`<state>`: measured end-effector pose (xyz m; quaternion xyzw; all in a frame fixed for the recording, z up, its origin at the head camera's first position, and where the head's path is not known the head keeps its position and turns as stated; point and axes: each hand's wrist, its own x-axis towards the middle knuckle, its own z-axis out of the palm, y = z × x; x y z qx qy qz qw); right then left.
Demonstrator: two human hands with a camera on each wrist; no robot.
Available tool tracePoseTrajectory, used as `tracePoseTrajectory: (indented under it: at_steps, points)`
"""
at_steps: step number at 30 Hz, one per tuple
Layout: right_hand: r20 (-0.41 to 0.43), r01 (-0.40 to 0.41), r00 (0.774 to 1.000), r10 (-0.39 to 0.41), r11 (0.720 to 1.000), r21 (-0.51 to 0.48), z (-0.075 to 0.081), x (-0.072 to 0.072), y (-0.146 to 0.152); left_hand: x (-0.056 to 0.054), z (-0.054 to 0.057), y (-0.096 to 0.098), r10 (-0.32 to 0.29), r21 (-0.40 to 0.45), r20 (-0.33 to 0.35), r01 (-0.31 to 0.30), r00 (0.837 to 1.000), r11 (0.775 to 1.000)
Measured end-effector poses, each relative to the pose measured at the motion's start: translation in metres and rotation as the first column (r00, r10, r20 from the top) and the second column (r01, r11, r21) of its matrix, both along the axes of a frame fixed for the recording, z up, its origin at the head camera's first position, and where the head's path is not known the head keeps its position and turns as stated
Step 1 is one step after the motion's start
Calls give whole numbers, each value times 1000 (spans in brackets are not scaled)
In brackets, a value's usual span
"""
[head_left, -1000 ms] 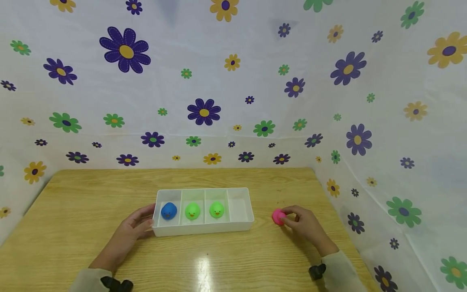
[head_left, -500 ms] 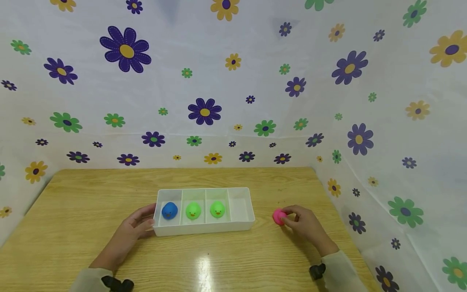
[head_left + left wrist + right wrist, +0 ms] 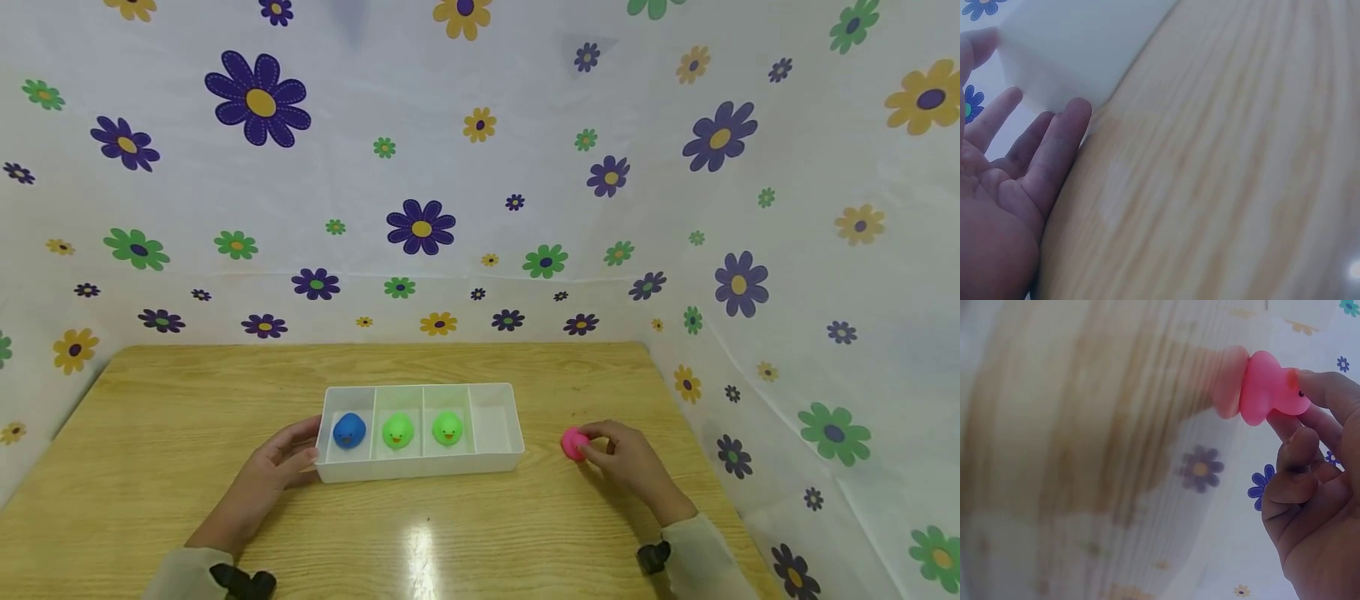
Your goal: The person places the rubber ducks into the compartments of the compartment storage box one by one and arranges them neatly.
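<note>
A white divided tray (image 3: 420, 467) lies on the table in the head view. From left to right its compartments hold a blue rubber duck (image 3: 349, 431), a green duck (image 3: 397, 432) and a second green duck (image 3: 447, 428); the rightmost shows its bare floor. My left hand (image 3: 273, 462) touches the tray's left end, fingers fairly straight against the wall (image 3: 1079, 50), as the left wrist view shows. To the tray's right, my right hand (image 3: 630, 458) pinches a pink rubber duck (image 3: 1266, 390) by its head between thumb and fingers. The duck's base stands on the tabletop.
The wooden table (image 3: 420, 533) reaches back to a white flowered sheet (image 3: 345, 167), which also covers the right side (image 3: 795, 350). Each wrist wears a small black camera mount (image 3: 243, 582).
</note>
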<state>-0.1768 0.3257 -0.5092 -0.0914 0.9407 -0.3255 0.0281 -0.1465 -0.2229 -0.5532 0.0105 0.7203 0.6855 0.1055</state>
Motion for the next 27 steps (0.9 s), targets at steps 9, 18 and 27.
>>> tracePoseTrajectory:
  at_steps: [9,18,27]
  points:
    - [-19,-5,1000,5,1000,-7,-2,0,0,0,0,0,1,5,-12,-1,1000,1000]
    - [-55,-19,998,22,998,57,3,-2,-2,0,1,1,-3,6,-28,3,1000,1000]
    - [-196,-72,977,87,994,78,17,-10,-12,0,2,1,-12,10,-26,12,1000,1000]
